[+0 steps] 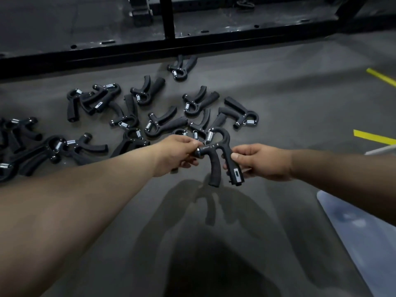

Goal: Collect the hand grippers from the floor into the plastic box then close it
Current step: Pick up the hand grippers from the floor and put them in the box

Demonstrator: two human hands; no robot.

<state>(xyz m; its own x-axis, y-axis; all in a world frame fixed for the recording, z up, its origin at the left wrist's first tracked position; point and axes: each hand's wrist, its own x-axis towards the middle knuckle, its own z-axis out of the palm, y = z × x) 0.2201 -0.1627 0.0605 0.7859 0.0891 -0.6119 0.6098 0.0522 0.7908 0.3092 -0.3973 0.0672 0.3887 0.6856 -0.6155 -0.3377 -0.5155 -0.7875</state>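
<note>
Nearest, at the lower right edge, a pale bluish plastic surface (362, 243) slants into view. It may be the box or its lid, but I cannot tell which. Nothing of its inside shows, so what it holds is unknown.

Just beyond, both hands hold one hand gripper (216, 159) above the floor (289, 86). The left hand (173, 156) pinches the knob end beside the spring. The right hand (262, 162) curls thumb and fingers round the straight handle with the small display window.

The step in hand looks like carrying this one to the box. To do it well, let one hand take it fully, probably the right as it is nearer the plastic, and free the left for the next pick.

Farther off, many loose grippers (158, 121) lie scattered and overlapping on the floor, one close by a black metal frame (171, 42). Most of the collecting appears undone.
</note>
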